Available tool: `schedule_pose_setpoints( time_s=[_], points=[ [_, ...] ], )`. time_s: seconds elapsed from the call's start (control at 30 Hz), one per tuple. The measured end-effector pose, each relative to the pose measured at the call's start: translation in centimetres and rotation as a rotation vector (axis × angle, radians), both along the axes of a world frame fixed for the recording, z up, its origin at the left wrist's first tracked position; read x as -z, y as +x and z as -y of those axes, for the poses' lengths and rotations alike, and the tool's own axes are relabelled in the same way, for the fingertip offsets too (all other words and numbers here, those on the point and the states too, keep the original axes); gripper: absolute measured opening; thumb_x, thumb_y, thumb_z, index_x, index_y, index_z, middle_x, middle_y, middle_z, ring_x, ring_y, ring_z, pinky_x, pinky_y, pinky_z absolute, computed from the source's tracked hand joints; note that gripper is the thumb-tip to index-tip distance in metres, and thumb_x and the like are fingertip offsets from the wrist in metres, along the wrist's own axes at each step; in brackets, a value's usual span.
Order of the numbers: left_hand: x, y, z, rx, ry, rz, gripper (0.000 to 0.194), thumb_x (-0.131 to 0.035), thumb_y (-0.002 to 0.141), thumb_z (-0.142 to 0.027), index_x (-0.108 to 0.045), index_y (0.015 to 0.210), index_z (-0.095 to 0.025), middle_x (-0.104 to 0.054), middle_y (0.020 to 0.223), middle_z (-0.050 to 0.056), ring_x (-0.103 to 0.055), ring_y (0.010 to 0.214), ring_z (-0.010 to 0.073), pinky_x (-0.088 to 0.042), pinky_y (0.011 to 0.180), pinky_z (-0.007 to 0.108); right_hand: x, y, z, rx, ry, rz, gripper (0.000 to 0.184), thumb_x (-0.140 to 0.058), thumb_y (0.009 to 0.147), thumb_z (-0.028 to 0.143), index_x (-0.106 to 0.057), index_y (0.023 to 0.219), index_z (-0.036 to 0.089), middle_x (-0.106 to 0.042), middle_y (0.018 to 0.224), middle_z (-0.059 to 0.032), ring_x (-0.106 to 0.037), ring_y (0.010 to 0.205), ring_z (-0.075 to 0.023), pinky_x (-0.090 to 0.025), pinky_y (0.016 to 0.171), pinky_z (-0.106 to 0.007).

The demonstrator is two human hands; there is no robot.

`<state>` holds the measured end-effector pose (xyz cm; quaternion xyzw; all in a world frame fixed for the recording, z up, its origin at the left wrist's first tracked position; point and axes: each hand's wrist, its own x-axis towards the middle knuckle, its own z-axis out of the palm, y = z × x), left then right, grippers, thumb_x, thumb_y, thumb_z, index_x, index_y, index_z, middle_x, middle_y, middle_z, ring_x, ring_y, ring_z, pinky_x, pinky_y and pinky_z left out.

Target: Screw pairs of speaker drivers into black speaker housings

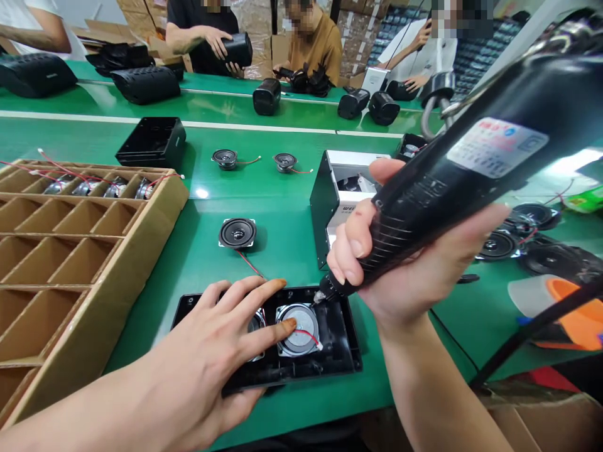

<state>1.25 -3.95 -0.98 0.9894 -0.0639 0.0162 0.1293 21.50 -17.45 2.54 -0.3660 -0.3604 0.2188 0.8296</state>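
Note:
My right hand is wrapped round a black electric screwdriver, which slants down to the left. Its tip meets the corner of a round speaker driver seated in a black speaker housing panel. A short red wire with a white plug lies across that driver's back. My left hand grips the panel with fingers spread over it and the thumb at its near edge; one fingertip presses on the driver. Beneath the fingers, a second driver is partly hidden. Just beyond the panel lies a loose speaker driver.
A cardboard divider box with several drivers stands at left. Behind are two more drivers, a black open case and a white-and-black machine. An orange container sits at right. Co-workers handle black speakers across the bench.

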Motion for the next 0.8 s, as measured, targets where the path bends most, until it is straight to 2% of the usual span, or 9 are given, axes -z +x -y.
schedule_pose_setpoints(
  time_s=[0.23,0.43,0.8],
  points=[
    [-0.28,-0.01,0.43,-0.027,0.014,-0.012,0.083,-0.072,0.073,-0.017,-0.053,0.151,-0.04,-0.033,0.17,0.006,-0.037,0.149,0.0411,-0.037,0.111,0.064,0.01,-0.59,-0.15,-0.043,-0.028,-0.047,0.05,-0.073,0.088,0.07,-0.071,0.114,0.027,-0.059,0.062,0.0049,-0.049,0.038,-0.0123,-0.039,0.035,-0.024],
    [-0.62,0.11,0.62,-0.036,0.003,-0.017,0.086,-0.076,0.07,-0.017,-0.055,0.15,-0.041,-0.034,0.17,0.004,-0.037,0.148,0.0409,-0.037,0.112,0.063,0.31,-0.68,-0.37,-0.038,-0.025,-0.03,0.052,-0.071,0.088,0.072,-0.072,0.113,0.027,-0.06,0.063,0.0043,-0.049,0.039,-0.0113,-0.038,0.034,-0.023],
    [-0.76,0.12,0.59,-0.045,0.01,-0.012,0.087,-0.076,0.067,-0.017,-0.057,0.148,-0.042,-0.034,0.17,0.004,-0.039,0.146,0.0424,-0.041,0.11,0.061,-0.57,-1.02,-0.32,-0.045,-0.065,-0.053,0.055,-0.075,0.081,0.075,-0.07,0.108,0.027,-0.061,0.058,0.0048,-0.047,0.035,-0.013,-0.035,0.032,-0.024]
  ],
)
